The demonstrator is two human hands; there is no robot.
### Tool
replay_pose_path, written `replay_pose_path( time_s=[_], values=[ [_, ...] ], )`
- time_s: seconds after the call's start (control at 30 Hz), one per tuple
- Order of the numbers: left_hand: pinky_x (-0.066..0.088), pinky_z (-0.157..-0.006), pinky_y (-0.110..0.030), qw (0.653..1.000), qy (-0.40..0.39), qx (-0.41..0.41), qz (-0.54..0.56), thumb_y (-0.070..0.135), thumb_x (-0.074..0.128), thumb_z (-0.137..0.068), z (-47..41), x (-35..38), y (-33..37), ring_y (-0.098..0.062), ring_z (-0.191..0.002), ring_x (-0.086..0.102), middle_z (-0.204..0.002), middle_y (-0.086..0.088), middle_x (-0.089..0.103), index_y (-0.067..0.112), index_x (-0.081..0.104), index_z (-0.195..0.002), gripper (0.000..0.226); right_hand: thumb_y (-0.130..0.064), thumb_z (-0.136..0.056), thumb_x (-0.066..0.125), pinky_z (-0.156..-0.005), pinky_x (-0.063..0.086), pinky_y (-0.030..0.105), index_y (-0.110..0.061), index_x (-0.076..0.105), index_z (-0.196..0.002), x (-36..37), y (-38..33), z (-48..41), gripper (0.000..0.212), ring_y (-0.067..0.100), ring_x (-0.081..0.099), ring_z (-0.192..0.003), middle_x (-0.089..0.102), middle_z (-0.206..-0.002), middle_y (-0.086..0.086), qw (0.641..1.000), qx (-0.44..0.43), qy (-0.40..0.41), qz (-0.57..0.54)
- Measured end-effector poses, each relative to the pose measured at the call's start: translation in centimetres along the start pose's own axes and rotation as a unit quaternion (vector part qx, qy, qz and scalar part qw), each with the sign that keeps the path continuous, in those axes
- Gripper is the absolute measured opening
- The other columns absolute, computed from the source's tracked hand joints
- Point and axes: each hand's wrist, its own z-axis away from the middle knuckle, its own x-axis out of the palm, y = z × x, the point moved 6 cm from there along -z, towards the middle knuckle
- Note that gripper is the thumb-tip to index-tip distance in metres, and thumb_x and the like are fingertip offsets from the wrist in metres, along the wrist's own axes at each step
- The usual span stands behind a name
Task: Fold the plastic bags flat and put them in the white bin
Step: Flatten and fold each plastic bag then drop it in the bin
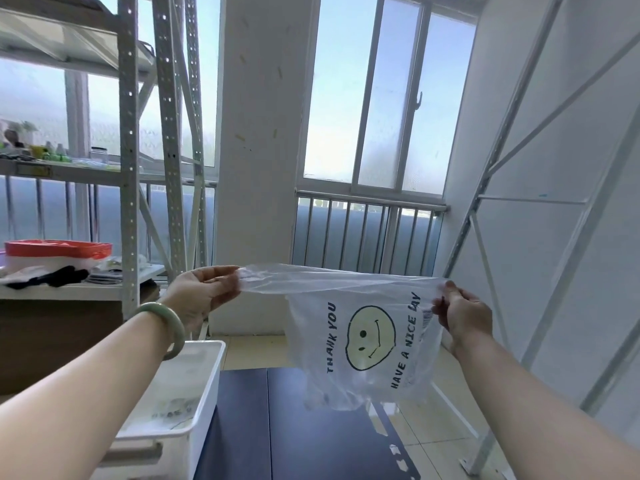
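Observation:
A clear plastic bag [367,341] printed with a yellow smiley face and "THANK YOU / HAVE A NICE DAY" hangs stretched in the air between both hands. My left hand [204,289], with a green bangle on its wrist, pinches the bag's handle end at the left. My right hand [460,315] grips the bag's bottom edge at the right. The bag's body droops down over a dark table [270,427]. The white bin [204,393] stands at the table's left, under my left forearm, with clear plastic lying inside it.
A metal shelf rack [130,202] stands at the left, holding a red-and-white tray [59,251] and dark cloth. A pillar and barred windows are ahead. A white metal frame [485,306] leans along the right wall. Tiled floor shows beyond the table.

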Motion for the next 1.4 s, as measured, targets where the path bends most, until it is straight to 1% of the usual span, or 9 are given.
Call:
replay_pose_path(
  time_s=[0.27, 0.4, 0.57, 0.73, 0.87, 0.97, 1.07, 1.2, 1.4],
  values=[
    [0.051, -0.071, -0.022, 0.940, 0.099, 0.168, -0.282, 0.022, 0.069, -0.081, 0.4, -0.8, 2.0, -0.016, -0.073, 0.063, -0.077, -0.002, 0.069, 0.020, 0.067, -0.078, 0.005, -0.016, -0.093, 0.053, -0.054, 0.034, 0.026, -0.008, 0.066, -0.081, 0.0, 0.1, 0.0, 0.019, 0.016, 0.046, -0.056, 0.057, -0.066, 0.006, 0.997, -0.006, 0.033, 0.075],
    [0.050, -0.057, -0.013, 0.934, 0.117, 0.217, -0.259, 0.021, 0.067, -0.084, 1.1, -0.8, 2.8, -0.004, -0.051, 0.058, -0.057, 0.004, 0.065, 0.015, 0.066, -0.074, 0.012, -0.022, -0.090, 0.064, -0.037, 0.036, 0.013, -0.011, 0.065, -0.079, 0.0, 0.0, 0.2, 0.016, 0.010, 0.047, -0.044, 0.054, -0.059, 0.001, 0.995, -0.020, 0.019, 0.099],
    [0.042, -0.057, -0.014, 0.895, 0.189, 0.243, -0.322, 0.032, 0.058, -0.090, 1.9, -1.0, 3.1, -0.011, -0.059, 0.056, -0.065, 0.002, 0.063, 0.018, 0.061, -0.071, 0.023, -0.025, -0.089, 0.066, -0.067, 0.040, 0.025, -0.010, 0.065, -0.090, 0.2, 0.0, 0.9, 0.014, 0.020, 0.055, -0.074, 0.062, -0.078, 0.004, 0.994, -0.034, 0.036, 0.092],
    [0.041, -0.059, -0.016, 0.893, 0.216, 0.254, -0.304, 0.037, 0.056, -0.090, 2.2, -0.8, 3.1, -0.011, -0.057, 0.056, -0.062, 0.003, 0.061, 0.022, 0.058, -0.066, 0.028, -0.025, -0.095, 0.057, -0.051, 0.039, 0.020, -0.011, 0.060, -0.075, 0.9, 0.6, 0.9, 0.024, 0.013, 0.047, -0.056, 0.055, -0.063, 0.001, 0.996, -0.012, 0.044, 0.078],
    [0.043, -0.061, -0.017, 0.897, 0.213, 0.245, -0.299, 0.039, 0.053, -0.091, 1.9, -0.4, 3.0, -0.010, -0.060, 0.058, -0.065, 0.002, 0.061, 0.018, 0.057, -0.072, 0.029, -0.032, -0.093, 0.058, -0.058, 0.041, 0.027, -0.009, 0.061, -0.075, 0.9, 0.7, 1.0, 0.029, 0.014, 0.048, -0.055, 0.056, -0.063, 0.000, 0.994, -0.019, 0.060, 0.085],
    [0.046, -0.064, -0.018, 0.900, 0.177, 0.244, -0.314, 0.030, 0.055, -0.091, 1.5, -0.4, 3.1, -0.014, -0.069, 0.062, -0.074, -0.003, 0.065, 0.011, 0.052, -0.091, 0.019, -0.031, -0.090, 0.063, -0.053, 0.046, 0.025, -0.012, 0.059, -0.071, 0.8, 0.9, 0.9, 0.027, 0.017, 0.053, -0.058, 0.059, -0.068, 0.002, 0.998, -0.008, 0.039, 0.041],
    [0.056, -0.068, -0.019, 0.937, 0.029, 0.223, -0.267, 0.005, 0.053, -0.092, 0.9, -0.2, 2.8, -0.017, -0.072, 0.064, -0.083, -0.009, 0.063, 0.020, 0.050, -0.105, 0.020, -0.019, -0.090, 0.064, -0.051, 0.052, 0.019, -0.009, 0.064, -0.090, 0.8, 0.9, 0.8, 0.009, 0.013, 0.056, -0.062, 0.061, -0.074, 0.001, 1.000, -0.002, 0.009, 0.001],
    [0.054, -0.069, -0.013, 0.898, -0.101, 0.186, -0.386, 0.002, 0.049, -0.093, 1.0, 0.2, 2.1, -0.001, -0.064, 0.059, -0.081, -0.013, 0.060, 0.021, 0.066, -0.095, 0.026, -0.008, -0.089, 0.063, -0.069, 0.054, 0.025, -0.007, 0.066, -0.100, 0.4, 0.9, 0.4, 0.012, 0.013, 0.057, -0.068, 0.062, -0.078, 0.002, 1.000, 0.004, 0.012, -0.009],
    [0.054, -0.068, -0.016, 0.857, -0.148, 0.170, -0.464, 0.005, 0.061, -0.086, 1.1, 0.3, 1.8, -0.004, -0.060, 0.061, -0.081, -0.022, 0.067, 0.009, 0.068, -0.084, 0.008, -0.009, -0.089, 0.063, -0.044, 0.051, 0.015, -0.016, 0.064, -0.083, 0.1, 1.0, -0.2, 0.009, 0.014, 0.060, -0.065, 0.063, -0.078, 0.002, 0.999, 0.004, 0.025, -0.033]
  ],
)
